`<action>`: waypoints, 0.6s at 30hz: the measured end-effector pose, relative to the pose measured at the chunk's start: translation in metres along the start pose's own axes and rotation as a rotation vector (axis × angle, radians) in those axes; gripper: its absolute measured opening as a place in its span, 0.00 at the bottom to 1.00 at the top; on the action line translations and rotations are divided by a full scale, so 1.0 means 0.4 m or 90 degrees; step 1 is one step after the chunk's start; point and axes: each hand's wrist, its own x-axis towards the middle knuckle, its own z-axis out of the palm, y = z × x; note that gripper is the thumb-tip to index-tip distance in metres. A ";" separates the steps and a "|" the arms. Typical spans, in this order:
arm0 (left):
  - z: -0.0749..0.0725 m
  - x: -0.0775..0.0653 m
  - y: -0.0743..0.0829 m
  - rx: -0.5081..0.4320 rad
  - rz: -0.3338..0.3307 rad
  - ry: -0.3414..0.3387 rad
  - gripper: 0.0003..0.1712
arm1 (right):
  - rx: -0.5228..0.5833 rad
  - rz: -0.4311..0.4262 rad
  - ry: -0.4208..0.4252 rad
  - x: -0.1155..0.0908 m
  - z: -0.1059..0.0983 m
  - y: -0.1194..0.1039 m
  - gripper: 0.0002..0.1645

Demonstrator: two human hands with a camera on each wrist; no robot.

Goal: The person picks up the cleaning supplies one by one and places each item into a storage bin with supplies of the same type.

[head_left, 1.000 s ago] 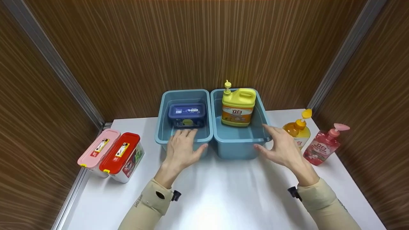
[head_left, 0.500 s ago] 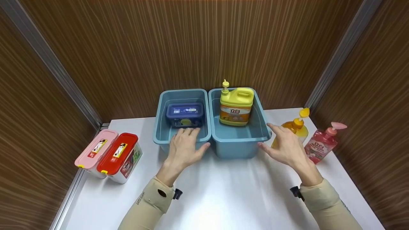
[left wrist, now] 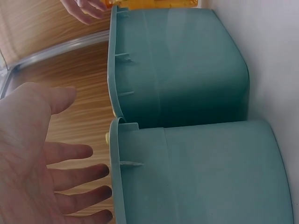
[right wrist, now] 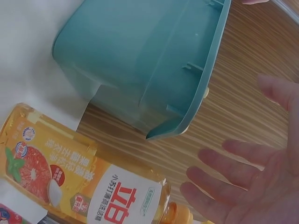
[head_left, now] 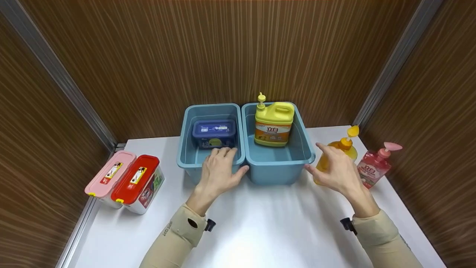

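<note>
No grip on anything: the left hand (head_left: 220, 169) and the right hand (head_left: 337, 169) both had their fingers loose and released! The left hung at the front rim of the left bin (head_left: 191, 173), too close to tell whether it touched, with the blue box (head_left: 214, 129) inside. The right was just off the front corner of the right bin (head_left: 275, 174), which held the upright yellow jug (head_left: 274, 123), and just beside the amber bottle (right wrist: 77, 161).

And that corner looked the tight spot! A careless swing there could have clipped the bottle and tipped it towards the pink bottle (head_left: 373, 168). Tilting the right bin risked toppling the tall jug; with the rims side by side, a tug on one bin might have jogged the other.

As for room, the wooden wall (head_left: 238, 52) rose close behind the bins. The pink bottle stood near the right edge of the table (head_left: 260, 227), the red-lidded box (head_left: 137, 182) and pink-lidded box (head_left: 111, 173) towards its left. Easiest space: in front, between the sleeves (head_left: 377, 232).
</note>
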 end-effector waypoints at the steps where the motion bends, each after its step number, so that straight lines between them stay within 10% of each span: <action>1: 0.001 0.001 0.002 0.000 0.001 0.000 0.42 | 0.002 0.000 0.003 -0.001 -0.002 0.002 0.49; 18: 0.022 0.010 0.024 -0.022 0.005 -0.040 0.48 | 0.017 0.016 0.051 -0.011 -0.016 0.042 0.45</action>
